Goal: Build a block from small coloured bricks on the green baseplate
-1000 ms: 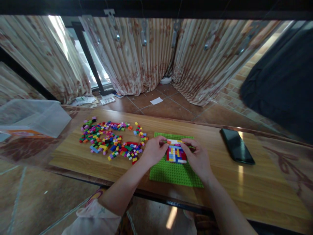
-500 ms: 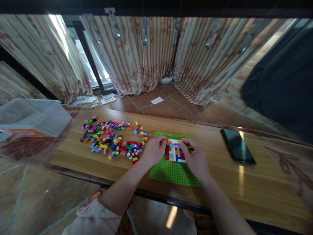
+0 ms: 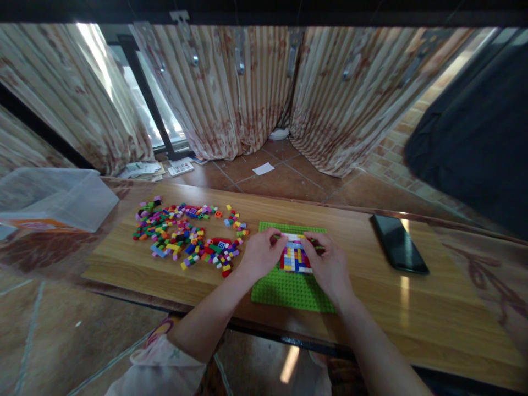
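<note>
A green baseplate [image 3: 289, 289] lies on the wooden table, with a flat patch of coloured bricks [image 3: 295, 259] built on it. My left hand [image 3: 259, 254] rests at the patch's left edge, fingers curled in a pinch at its top left corner. My right hand [image 3: 328, 265] sits at the patch's right edge, fingers pinched near the top right corner. What either pinch holds is too small to make out. A spread of loose small coloured bricks [image 3: 185, 236] lies to the left of my left hand.
A black phone [image 3: 398, 243] lies face up at the right of the table. A clear plastic box [image 3: 53, 197] stands at the far left. Curtains and a tiled floor lie beyond the table's [image 3: 371, 308] far edge.
Both hands have stayed at the top corners of the brick patch, with the right hand shifting slightly left and down onto the patch. The view has drifted a little.
</note>
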Available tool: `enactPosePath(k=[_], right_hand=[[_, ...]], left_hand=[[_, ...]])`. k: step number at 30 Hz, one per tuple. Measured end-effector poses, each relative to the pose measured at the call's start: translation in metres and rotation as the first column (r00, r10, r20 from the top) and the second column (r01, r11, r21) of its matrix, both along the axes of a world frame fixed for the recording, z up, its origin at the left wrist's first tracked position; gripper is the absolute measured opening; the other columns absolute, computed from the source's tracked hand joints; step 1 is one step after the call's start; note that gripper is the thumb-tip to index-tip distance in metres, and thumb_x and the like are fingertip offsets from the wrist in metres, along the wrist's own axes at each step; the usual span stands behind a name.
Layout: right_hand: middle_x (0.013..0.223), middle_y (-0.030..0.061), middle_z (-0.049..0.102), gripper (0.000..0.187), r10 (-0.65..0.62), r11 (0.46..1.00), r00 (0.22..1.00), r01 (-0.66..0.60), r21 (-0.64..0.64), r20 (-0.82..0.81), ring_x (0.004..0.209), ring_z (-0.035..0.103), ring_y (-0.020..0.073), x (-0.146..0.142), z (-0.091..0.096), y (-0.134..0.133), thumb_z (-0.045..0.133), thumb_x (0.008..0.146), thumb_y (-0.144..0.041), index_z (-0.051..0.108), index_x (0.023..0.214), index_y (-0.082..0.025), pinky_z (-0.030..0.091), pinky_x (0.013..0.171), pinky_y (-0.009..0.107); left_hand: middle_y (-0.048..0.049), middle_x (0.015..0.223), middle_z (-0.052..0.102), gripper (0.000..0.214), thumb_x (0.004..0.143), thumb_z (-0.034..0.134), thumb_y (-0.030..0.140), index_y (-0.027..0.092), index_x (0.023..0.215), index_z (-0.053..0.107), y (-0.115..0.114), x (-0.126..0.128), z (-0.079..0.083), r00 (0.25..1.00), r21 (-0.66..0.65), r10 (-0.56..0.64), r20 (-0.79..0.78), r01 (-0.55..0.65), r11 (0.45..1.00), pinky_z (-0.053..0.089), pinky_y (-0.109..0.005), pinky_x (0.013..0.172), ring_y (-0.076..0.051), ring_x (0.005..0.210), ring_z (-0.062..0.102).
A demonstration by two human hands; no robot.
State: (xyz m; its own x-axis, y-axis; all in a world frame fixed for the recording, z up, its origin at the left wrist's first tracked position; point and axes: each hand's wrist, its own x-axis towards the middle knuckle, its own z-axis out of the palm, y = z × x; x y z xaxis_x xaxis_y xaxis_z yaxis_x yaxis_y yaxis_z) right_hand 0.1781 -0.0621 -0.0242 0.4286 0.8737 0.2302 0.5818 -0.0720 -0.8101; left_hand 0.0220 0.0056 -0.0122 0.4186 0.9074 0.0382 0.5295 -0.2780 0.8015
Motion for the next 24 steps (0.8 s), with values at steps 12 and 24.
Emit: enactPosePath(k=[12,24], right_hand=[[0.097,0.0091,0.07,0.036,-0.026,1.0,0.999,0.026,0.0,-0.027,0.079,0.064,0.0207,-0.0028,0.0002,0.0005,0.057,0.086,-0.051,0.071,0.096,-0.019,0.052,0.075,0.037],[0.096,0.0116,0.069,0.036,-0.009,0.999,0.997,0.005,0.047,0.079,0.087,0.063,0.0245,-0.006,-0.0007,0.003,0.052,0.088,-0.05,0.073,0.095,-0.02,0.051,0.082,0.042]], left_hand=[[-0.0044,0.081,0.073,0.024,0.088,0.057,0.035,0.017,0.096,0.071,-0.0025,0.0045,-0.0015,0.997,-0.024,0.075,-0.004,-0.076,0.997,0.047,-0.025,0.063,-0.016,0.071,0.064],[-0.0036,0.078,0.072,0.021,0.086,0.059,0.033,0.017,0.091,0.071,-0.0034,0.0057,-0.002,0.996,-0.02,0.09,0.015,-0.09,0.996,0.049,-0.025,0.064,-0.016,0.07,0.064]])
